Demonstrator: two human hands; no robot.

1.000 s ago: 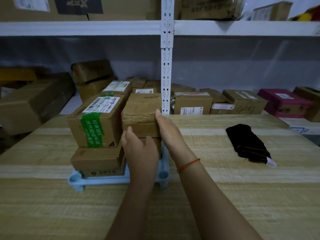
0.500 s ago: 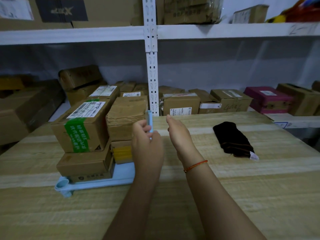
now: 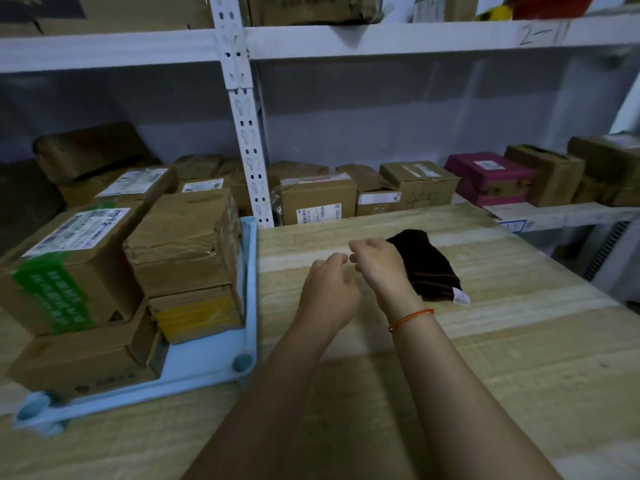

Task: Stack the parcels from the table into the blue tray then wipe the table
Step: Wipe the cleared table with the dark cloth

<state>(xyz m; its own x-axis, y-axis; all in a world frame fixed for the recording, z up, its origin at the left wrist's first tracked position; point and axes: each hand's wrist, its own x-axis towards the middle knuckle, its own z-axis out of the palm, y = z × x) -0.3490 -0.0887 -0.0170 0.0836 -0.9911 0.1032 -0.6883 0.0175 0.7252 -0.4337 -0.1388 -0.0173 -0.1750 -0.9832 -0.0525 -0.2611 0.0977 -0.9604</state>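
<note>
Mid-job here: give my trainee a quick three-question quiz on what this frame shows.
1. True or false: parcels lie in the blue tray.
2. Which hand is nearest the black cloth? A) left hand B) right hand
3. Fill in: the cloth lies on the ____.

Key: 1 true; 2 B, its back overlaps the cloth in view, contact unclear; 3 table. Both hands are loosely curled and hold nothing.
</note>
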